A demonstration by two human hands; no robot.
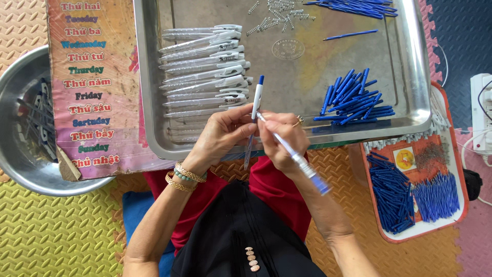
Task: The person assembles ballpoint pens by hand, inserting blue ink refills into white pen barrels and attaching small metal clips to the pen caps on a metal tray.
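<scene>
I see both hands over the near edge of the steel tray [410,66], close together. Left hand [220,134] is closed around a white pen barrel [257,97] with a blue tip, held upright, top end above the fingers. Right hand [284,141] is pinched on a clear refill with spring [297,159], angled down toward the near right, its upper end touching the barrel between the hands. White pen bodies [205,72] are stacked at the tray's left side, just beyond the left hand. Blue caps [353,100] are heaped at the tray's right. Springs [277,15] lie at the far edge. A red-rimmed tray [456,169] of blue parts sits right of the right hand.
</scene>
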